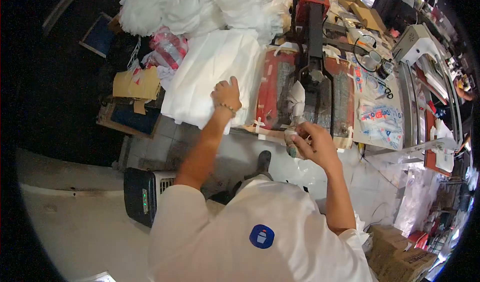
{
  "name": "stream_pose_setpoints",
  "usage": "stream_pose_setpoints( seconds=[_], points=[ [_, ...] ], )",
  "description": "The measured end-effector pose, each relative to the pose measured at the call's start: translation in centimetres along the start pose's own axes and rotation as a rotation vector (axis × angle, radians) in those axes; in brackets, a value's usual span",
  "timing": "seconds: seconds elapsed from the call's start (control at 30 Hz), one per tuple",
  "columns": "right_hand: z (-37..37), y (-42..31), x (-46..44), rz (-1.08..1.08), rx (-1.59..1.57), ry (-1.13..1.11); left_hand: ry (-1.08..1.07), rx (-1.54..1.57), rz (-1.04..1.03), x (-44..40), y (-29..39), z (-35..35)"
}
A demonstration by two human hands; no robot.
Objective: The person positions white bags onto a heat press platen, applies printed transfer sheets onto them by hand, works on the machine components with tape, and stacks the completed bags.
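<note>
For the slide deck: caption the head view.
Left hand over white sheets, right hand on the wrapped handle of a press.

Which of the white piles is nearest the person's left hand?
The flattened stack of white sheets left of the red press, with the left hand over it. The other white piles, farther back, are bunched and crumpled.

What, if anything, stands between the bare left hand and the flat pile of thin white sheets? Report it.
Nothing visible: the bare left hand is over the flat pile of thin white sheets, with no object between them. Actual contact is hard to judge.
</note>
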State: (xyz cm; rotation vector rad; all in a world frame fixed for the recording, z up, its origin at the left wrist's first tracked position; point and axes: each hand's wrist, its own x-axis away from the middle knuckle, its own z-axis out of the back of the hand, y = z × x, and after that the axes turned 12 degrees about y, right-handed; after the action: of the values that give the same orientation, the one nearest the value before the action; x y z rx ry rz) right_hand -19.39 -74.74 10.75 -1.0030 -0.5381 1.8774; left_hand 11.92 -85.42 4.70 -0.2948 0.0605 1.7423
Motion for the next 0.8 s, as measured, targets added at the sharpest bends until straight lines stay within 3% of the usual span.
stream_pose_setpoints(
  seconds=[0.03,0.13,0.23,0.27,0.3,0.37,0.43,0.53,0.67,0.8],
  points=[
    [0.2,-0.3,0.0,-0.113,-0.015,-0.042,0.022,0.069,-0.078,-0.8,-1.4,-0.1],
    [0.0,0.4,0.4,-0.079,0.028,-0.016,-0.173,0.321,-0.073,-5.2,-5.6,4.0],
    [-0.3,0.9,0.6,0.007,0.088,0.014,0.057,0.424,-0.161,-7.9,-10.9,8.2],
    [-0.3,0.8,0.5,0.003,0.082,0.014,-0.104,0.345,-0.082,-8.7,-11.0,12.7],
    [-0.1,0.5,0.5,-0.009,0.077,0.013,-0.004,0.289,-0.058,-9.3,-12.3,14.1],
    [0.0,0.1,0.5,-0.022,0.068,0.008,-0.046,0.606,-0.186,-12.2,-16.9,15.8],
    [0.1,0.0,0.4,-0.018,0.061,0.012,0.062,0.527,-0.066,-12.7,-17.9,18.4],
    [0.1,0.0,0.4,-0.012,0.059,0.016,0.034,0.594,-0.015,-13.1,-18.1,19.8],
    [0.1,-0.1,0.4,-0.023,0.04,0.012,0.218,0.51,-0.183,-11.8,-15.5,14.6],
    [0.3,0.0,0.6,-0.06,0.039,-0.005,0.097,0.681,-0.163,-12.0,-15.2,8.6]
  ],
)
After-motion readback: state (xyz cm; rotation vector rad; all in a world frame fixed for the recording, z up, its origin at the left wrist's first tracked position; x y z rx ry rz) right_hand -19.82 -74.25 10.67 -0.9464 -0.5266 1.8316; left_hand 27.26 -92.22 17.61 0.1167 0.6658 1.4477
